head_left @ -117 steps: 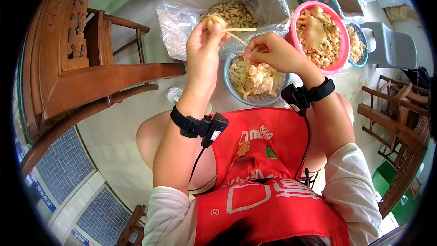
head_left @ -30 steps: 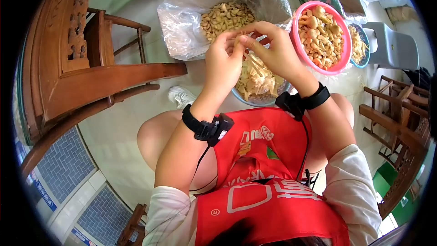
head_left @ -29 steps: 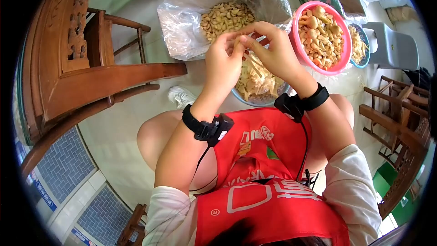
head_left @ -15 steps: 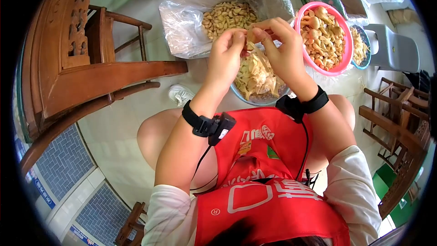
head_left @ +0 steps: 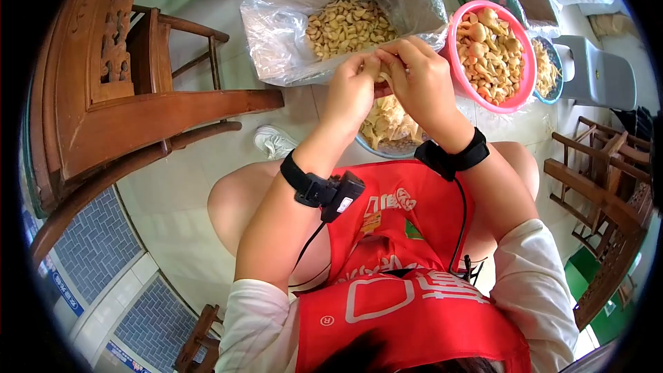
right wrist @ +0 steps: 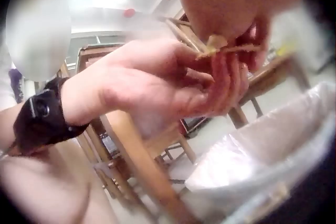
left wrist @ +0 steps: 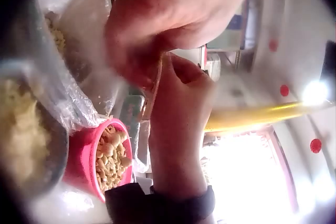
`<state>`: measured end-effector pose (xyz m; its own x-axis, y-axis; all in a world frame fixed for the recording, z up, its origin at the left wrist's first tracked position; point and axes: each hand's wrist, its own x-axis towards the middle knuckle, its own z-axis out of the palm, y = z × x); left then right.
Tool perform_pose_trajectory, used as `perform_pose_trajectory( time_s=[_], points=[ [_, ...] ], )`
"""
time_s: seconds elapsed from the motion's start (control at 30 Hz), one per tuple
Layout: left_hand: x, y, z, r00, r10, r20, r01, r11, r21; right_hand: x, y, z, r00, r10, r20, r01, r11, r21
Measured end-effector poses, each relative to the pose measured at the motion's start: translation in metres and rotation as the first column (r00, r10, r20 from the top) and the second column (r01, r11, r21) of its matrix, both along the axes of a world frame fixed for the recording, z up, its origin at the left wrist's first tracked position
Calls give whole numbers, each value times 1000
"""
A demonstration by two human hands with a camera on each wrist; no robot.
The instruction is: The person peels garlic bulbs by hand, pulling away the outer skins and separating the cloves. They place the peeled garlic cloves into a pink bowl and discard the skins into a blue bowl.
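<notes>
Both hands meet above the blue-rimmed basin of pale peelings (head_left: 390, 124). The left hand (head_left: 351, 93) pinches a small pale yellowish piece (head_left: 383, 79) between thumb and fingers. Close against it, the right hand (head_left: 425, 86) has its thumb and fingertips on the same piece. In the right wrist view a thin strip (right wrist: 231, 49) lies across the left hand's fingertips. The hands cover much of the piece, so its full shape is hidden. Behind them, a plastic-lined box (head_left: 276, 48) holds many pale cut pieces (head_left: 352, 26).
A pink bucket (head_left: 452, 48) full of brownish pieces stands right of the hands, with a smaller blue basin (head_left: 558, 72) and a grey stool (head_left: 601, 76) beyond. Carved wooden furniture (head_left: 173, 121) is at left, wooden chairs (head_left: 601, 166) at right. A white shoe (head_left: 274, 142) rests on the floor.
The rounded piece and long stalks seen earlier in the left hand no longer show. The hands have come together; the peelings held over the basin half a second ago have left the fingers.
</notes>
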<state>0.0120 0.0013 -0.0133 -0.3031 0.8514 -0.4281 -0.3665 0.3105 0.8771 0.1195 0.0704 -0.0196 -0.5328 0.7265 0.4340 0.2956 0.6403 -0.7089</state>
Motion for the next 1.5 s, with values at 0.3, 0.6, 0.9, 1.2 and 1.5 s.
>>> perform_pose_trajectory(
  time_s=[0.3, 0.6, 0.9, 1.2, 1.5],
  points=[
    [3, -7, 6, 973, 153, 175, -140, 987, -82, 5, 1, 2, 980, 145, 137, -180, 940, 291],
    [2, -4, 2, 997, 74, -16, -74, 997, -4, -6, -3, -1, 982, -32, -187, 11, 993, -114],
    [19, -1, 6, 730, 154, -666, -35, 981, 189, -9, 1, -5, 906, -287, -310, -51, 654, -755],
    [21, 1, -9, 836, 166, -522, -45, 971, 237, 0, 6, 1, 888, -378, -262, -156, 288, -945],
    [23, -2, -2, 939, 157, -307, -53, 946, 321, 4, 17, -16, 824, -542, -162, -102, 139, -985]
  ],
)
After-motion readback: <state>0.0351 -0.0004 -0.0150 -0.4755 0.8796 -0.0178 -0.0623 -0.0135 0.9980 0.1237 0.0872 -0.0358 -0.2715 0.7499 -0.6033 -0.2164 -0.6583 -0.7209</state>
